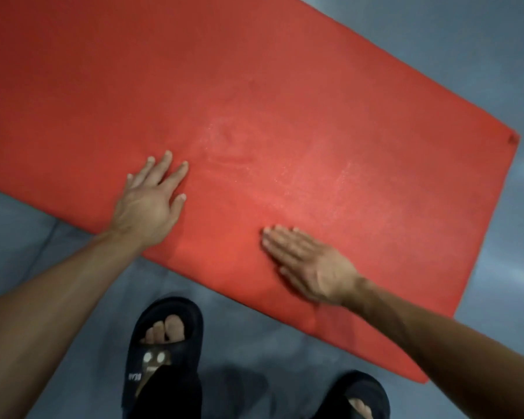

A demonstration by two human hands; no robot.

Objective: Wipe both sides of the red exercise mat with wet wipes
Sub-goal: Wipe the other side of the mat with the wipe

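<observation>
One mat (254,101), red, flat on grey floor (481,55), long axis running from upper left to lower right, near long edge just ahead of my sandals (164,343). Both palms lie on it near that edge, fingers straight, holding nothing: left hand (149,204) further up-left, right hand (312,267) nearer the mat's right end. No wipe in view. Likely smoothing, or readying to flip.

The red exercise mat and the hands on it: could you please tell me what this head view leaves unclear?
- Red exercise mat: its left end runs past the frame edge; its underside lies against the floor, hidden.
- Wet wipes: none visible under the left hand or the right hand; both lie flat.
- Slippers: the bottom edge cuts them off; the printed text is blurred.
</observation>
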